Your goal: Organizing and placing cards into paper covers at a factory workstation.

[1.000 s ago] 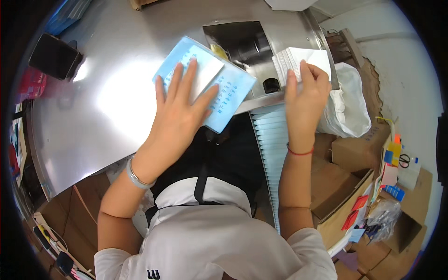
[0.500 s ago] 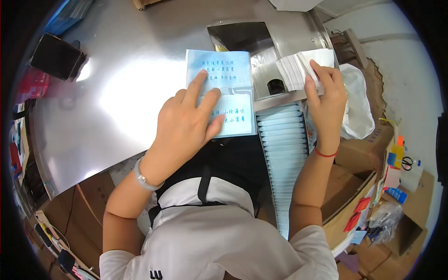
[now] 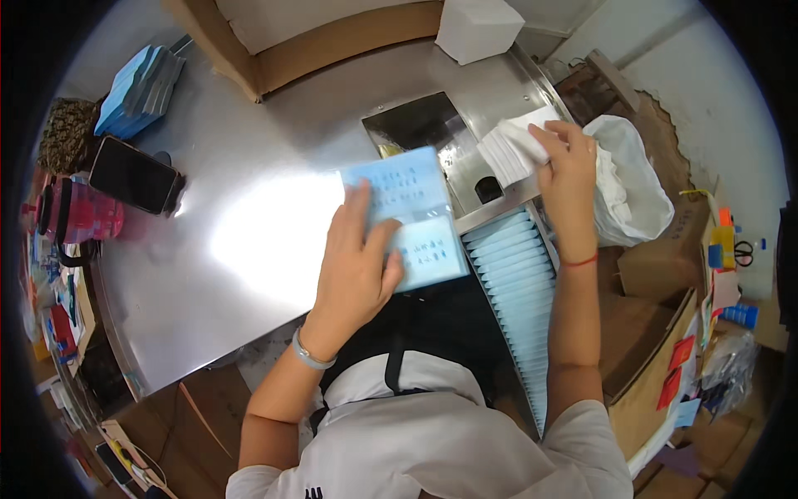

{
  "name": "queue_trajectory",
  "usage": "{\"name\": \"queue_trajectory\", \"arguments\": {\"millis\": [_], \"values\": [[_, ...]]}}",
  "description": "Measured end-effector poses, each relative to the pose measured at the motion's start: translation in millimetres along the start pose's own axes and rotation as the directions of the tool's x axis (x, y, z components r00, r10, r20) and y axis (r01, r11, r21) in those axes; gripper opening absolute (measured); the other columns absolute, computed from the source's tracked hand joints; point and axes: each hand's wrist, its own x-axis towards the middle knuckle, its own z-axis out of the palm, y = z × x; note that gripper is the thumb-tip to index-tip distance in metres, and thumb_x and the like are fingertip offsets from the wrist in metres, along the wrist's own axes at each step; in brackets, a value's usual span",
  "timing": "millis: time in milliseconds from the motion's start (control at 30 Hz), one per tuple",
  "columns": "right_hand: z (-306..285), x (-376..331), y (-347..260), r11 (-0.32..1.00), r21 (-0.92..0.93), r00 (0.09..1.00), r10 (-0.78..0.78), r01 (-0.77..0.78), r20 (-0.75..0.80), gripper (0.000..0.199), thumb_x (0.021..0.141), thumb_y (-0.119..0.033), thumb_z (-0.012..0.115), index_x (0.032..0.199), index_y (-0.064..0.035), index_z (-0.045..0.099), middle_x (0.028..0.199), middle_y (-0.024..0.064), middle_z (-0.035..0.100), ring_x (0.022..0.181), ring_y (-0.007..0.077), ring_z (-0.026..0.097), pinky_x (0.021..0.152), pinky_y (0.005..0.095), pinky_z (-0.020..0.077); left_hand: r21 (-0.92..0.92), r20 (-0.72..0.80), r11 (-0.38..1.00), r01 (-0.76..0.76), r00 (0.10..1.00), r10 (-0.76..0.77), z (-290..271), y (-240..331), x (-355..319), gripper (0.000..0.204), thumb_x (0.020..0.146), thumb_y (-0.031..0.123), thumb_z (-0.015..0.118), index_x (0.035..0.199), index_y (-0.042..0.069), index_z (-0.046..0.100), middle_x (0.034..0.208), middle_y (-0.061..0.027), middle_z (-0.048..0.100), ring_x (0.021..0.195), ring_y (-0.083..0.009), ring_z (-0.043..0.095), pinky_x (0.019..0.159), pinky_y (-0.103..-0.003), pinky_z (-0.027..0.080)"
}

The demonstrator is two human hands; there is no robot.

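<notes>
A light blue printed plastic packet (image 3: 420, 179) lies at the table's front edge, tilted and a little blurred. My left hand (image 3: 353, 266) rests on its left side with fingers spread, and covers part of the print. On the right, a fanned stack of white folded paper napkins (image 3: 501, 158) sits on the metal surface beside a dark rectangular opening (image 3: 416, 125). My right hand (image 3: 569, 179) pinches the top napkin (image 3: 534, 137) between thumb and fingers at the stack's right end.
A long tray of blue packets (image 3: 515, 283) runs toward me. Right of it stand a white plastic bag (image 3: 640, 166) and cardboard boxes (image 3: 661, 258). A phone (image 3: 133, 176), pink jug (image 3: 100, 212), blue packet stack (image 3: 137, 91) and white block (image 3: 478, 29) stand around the metal table (image 3: 183, 308).
The view has shifted, showing more of the table's far side. The blue packet has turned, its top tilting left, with my left hand still on it. My right hand stays at the napkins.
</notes>
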Motion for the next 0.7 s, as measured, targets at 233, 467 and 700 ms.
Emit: {"name": "queue_trajectory", "arguments": {"millis": [233, 467, 700], "values": [[34.3, -49.1, -110.2, 0.951, 0.163, 0.935, -0.291, 0.261, 0.202, 0.025, 0.086, -0.011, 0.061, 0.109, -0.0065, 0.068, 0.105, 0.0139, 0.066, 0.104, 0.0288, 0.062, 0.106, 0.0565, 0.0378, -0.142, 0.159, 0.984, 0.110, 0.983, -0.087, -23.2, -20.6, 11.7, 0.061, 0.070, -0.001, 0.071, 0.129, 0.010, 0.061, 0.145, -0.0185, 0.044, 0.083, -0.0254, 0.060, 0.075, -0.037, 0.053], [90.5, 5.9, -63.1, 0.950, 0.313, 0.882, -0.144, -0.005, 0.448, 0.013, 0.088, -0.011, 0.053, 0.082, -0.0022, 0.060, 0.079, 0.0190, 0.065, 0.080, 0.0394, 0.064, 0.091, 0.0499, 0.0482, -0.364, 0.224, 0.931, 0.016, 0.972, 0.070, -26.4, 20.3, 26.1, 0.055, 0.075, 0.000, 0.070, 0.127, 0.012, 0.057, 0.143, -0.0200, 0.045, 0.093, -0.0317, 0.063, 0.082, -0.037, 0.055], [76.1, -9.7, -131.1, 0.928, 0.296, 0.970, -0.188, 0.228, -0.157, 0.005, 0.085, -0.003, 0.067, 0.089, 0.0000, 0.066, 0.085, 0.0115, 0.066, 0.078, 0.0301, 0.062, 0.083, 0.0459, 0.0495, 0.147, -0.369, 0.980, 0.133, 0.927, -0.070, -153.6, -167.2, 88.6, 0.034, 0.080, 0.008, 0.075, 0.111, 0.008, 0.063, 0.106, -0.0090, 0.066, 0.094, -0.0255, 0.065, 0.079, -0.035, 0.053]]}}
